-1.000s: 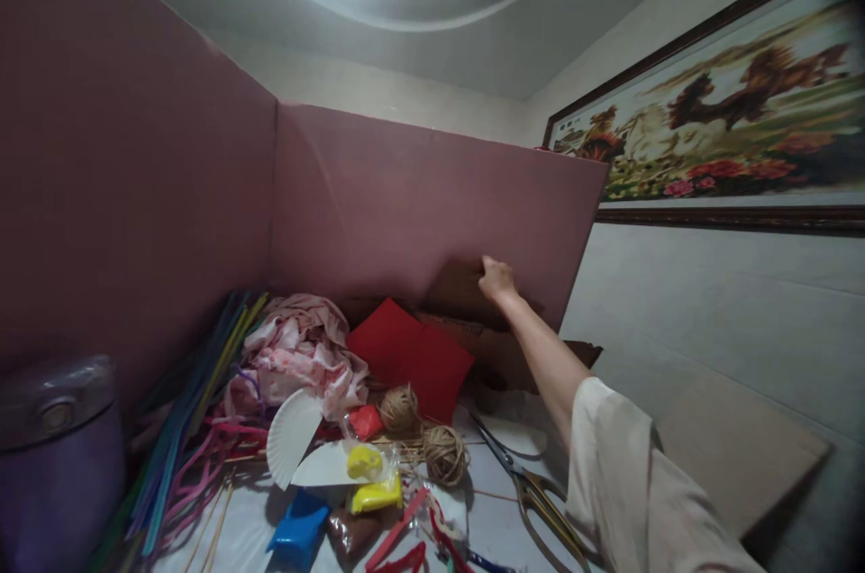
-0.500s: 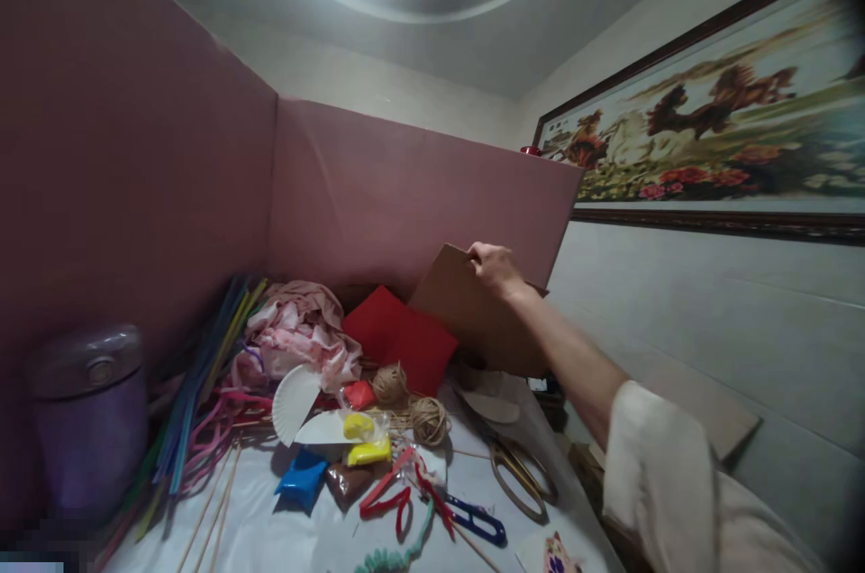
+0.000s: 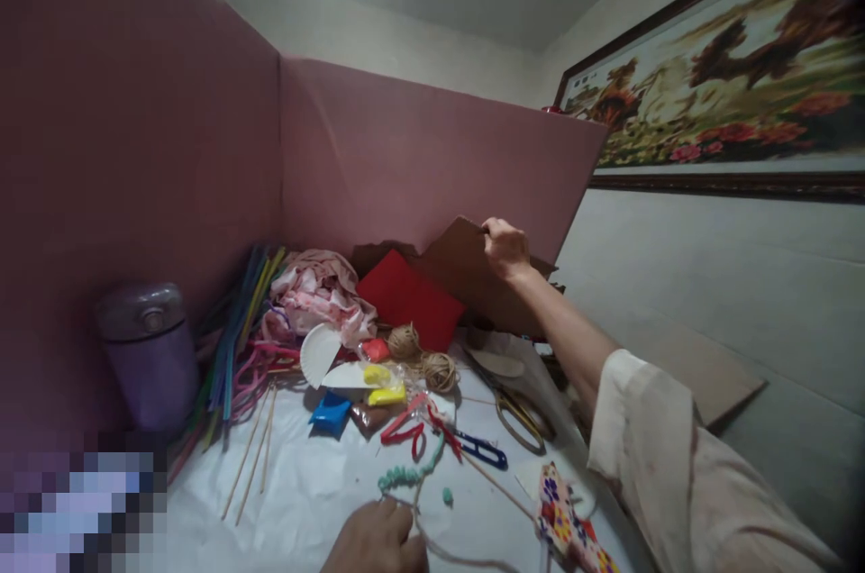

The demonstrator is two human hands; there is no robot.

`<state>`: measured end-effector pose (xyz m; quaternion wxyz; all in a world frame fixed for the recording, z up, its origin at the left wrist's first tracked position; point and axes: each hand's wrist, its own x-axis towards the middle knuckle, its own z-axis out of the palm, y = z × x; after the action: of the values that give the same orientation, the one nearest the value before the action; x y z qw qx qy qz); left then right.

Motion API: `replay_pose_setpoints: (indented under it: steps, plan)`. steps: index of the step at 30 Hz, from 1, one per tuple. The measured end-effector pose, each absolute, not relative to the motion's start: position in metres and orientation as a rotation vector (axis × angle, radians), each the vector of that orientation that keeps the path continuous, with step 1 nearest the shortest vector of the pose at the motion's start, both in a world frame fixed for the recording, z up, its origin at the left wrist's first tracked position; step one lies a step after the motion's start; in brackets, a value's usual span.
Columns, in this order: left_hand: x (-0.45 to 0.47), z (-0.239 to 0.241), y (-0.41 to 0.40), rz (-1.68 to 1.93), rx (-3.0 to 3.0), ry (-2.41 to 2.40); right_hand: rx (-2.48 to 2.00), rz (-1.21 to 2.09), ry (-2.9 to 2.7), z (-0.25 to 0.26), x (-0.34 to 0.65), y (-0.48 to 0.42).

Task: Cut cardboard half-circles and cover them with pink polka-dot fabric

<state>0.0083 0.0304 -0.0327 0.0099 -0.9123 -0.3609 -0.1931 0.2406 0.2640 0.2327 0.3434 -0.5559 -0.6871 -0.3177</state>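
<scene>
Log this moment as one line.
right hand: grips cardboard sheet by top edge, sheet tilted | left hand: at white table cover, beside teal chenille strand | scissors: flat, untouched

The counter [image 3: 317,501] carries a white cover. At left sit a purple container [image 3: 149,348] and a bundle of coloured sticks [image 3: 236,330]. Mid-surface lie a paper plate [image 3: 319,354], two twine balls [image 3: 439,370], yellow packs [image 3: 382,384], a blue pack [image 3: 331,413] and scissors [image 3: 517,415]. A teal strand [image 3: 405,472] lies nearest the front edge. A cardboard sheet [image 3: 466,271] stands tilted at the rear.
</scene>
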Motion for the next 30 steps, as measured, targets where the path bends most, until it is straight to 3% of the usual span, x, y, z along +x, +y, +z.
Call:
replay_pose_setpoints:
  steps: [6,11,16,19,23,30]
  plan:
    - [0.010,-0.012,0.016,-0.772,-2.928,-1.255,-1.208,-0.832,-1.739,0.229,0.244,0.201]
    - [0.002,0.005,0.015,-1.155,-2.921,-1.654,-0.929,-0.820,-1.852,0.184,0.238,0.115]
    - [-0.024,0.039,0.027,-1.836,-2.739,-2.189,-0.677,-0.754,-1.977,0.129,0.239,0.041]
    - [-0.038,0.063,0.022,-2.244,-2.724,-2.228,-0.570,-0.702,-2.036,0.102,0.241,0.018]
    - [-0.045,0.081,0.008,-3.122,-2.488,-2.447,-0.462,-0.580,-2.145,0.077,0.240,0.013]
    - [-0.072,0.122,-0.004,-3.380,-1.681,-1.822,-0.971,-0.333,-2.190,0.065,0.218,0.045]
